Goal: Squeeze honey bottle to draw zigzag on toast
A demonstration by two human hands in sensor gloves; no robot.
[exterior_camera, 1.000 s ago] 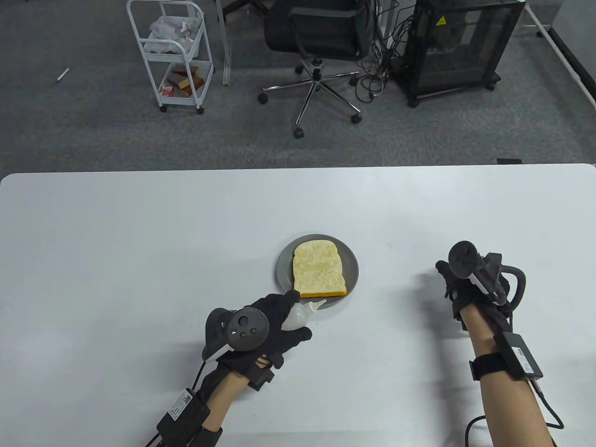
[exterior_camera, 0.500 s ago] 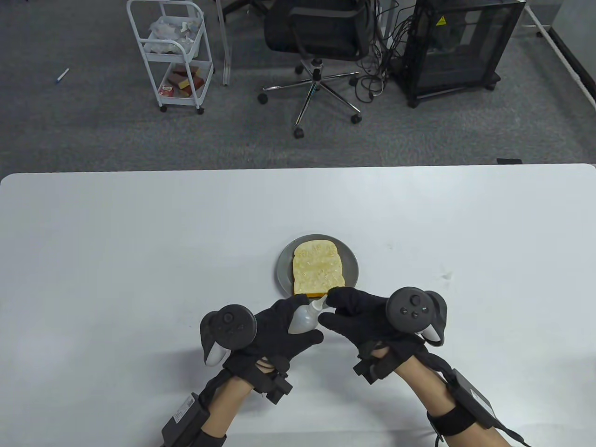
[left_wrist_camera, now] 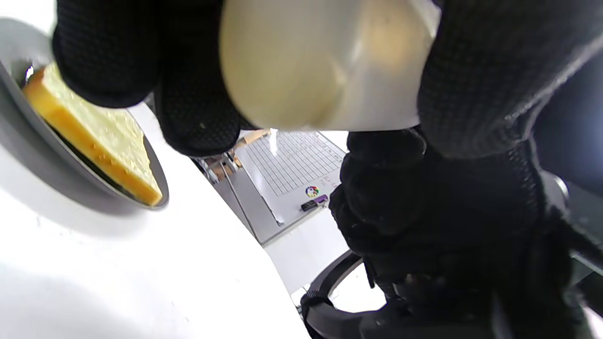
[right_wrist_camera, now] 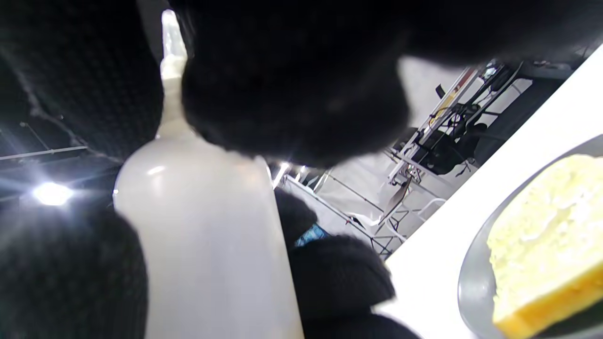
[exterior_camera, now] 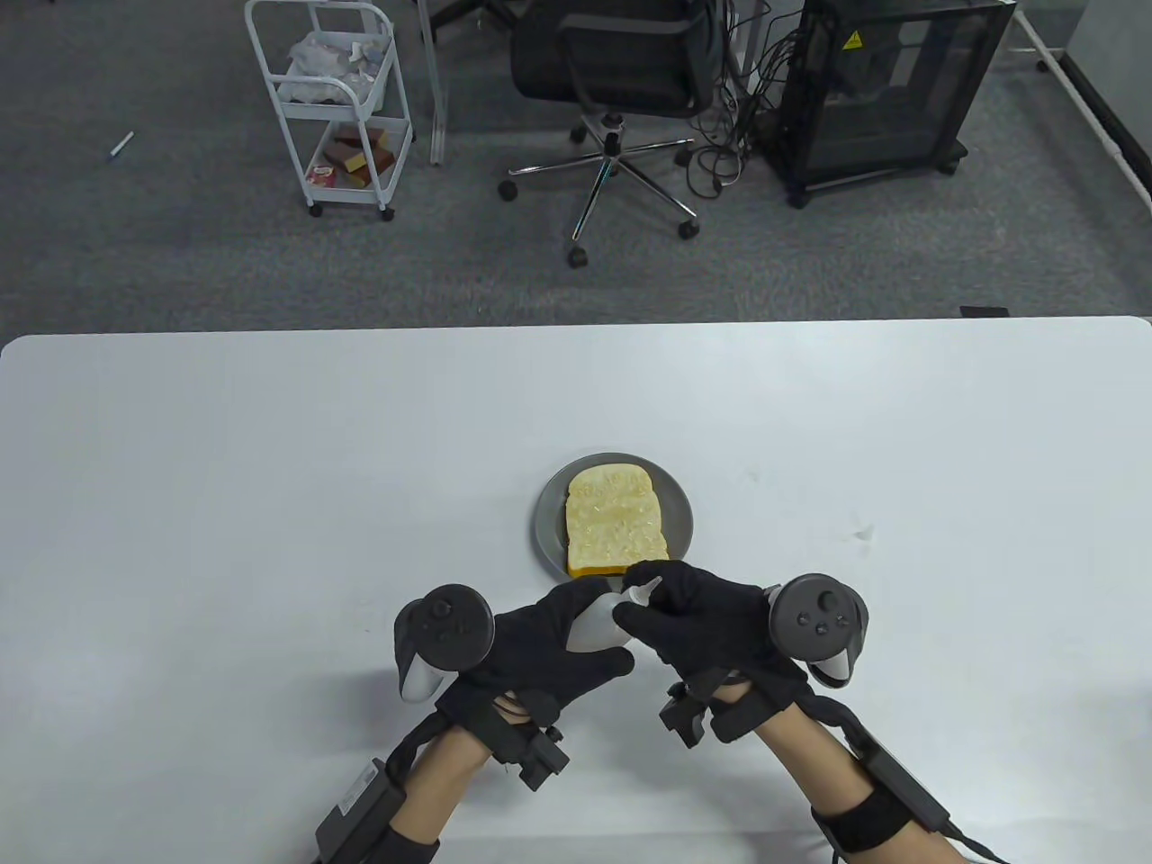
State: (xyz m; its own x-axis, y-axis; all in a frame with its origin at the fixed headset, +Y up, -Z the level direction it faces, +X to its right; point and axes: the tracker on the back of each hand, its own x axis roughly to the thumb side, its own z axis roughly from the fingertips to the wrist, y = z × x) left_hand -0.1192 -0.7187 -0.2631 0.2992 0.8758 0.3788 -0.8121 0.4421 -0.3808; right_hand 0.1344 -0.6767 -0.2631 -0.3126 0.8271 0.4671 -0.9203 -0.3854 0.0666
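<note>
Left hand (exterior_camera: 540, 643) grips honey bottle (exterior_camera: 596, 621) body, held off table just short of plate (exterior_camera: 545, 531). Right hand (exterior_camera: 697, 612) fingers pinch nozzle (exterior_camera: 643, 589), likely working cap. Toast (exterior_camera: 616, 519) lies on plate just beyond both hands, surface glossy; honey pattern hard to tell.

One toast slice (exterior_camera: 617, 519) is lying on one grey plate (exterior_camera: 549, 526). One squeeze bottle (exterior_camera: 598, 621) is showing. Two gloved hands are working: left hand (exterior_camera: 540, 634), right hand (exterior_camera: 697, 616), each wearing one tracker. Beyond the one table (exterior_camera: 270, 468), one cart (exterior_camera: 335, 103) and one office chair (exterior_camera: 612, 81) are standing.
</note>
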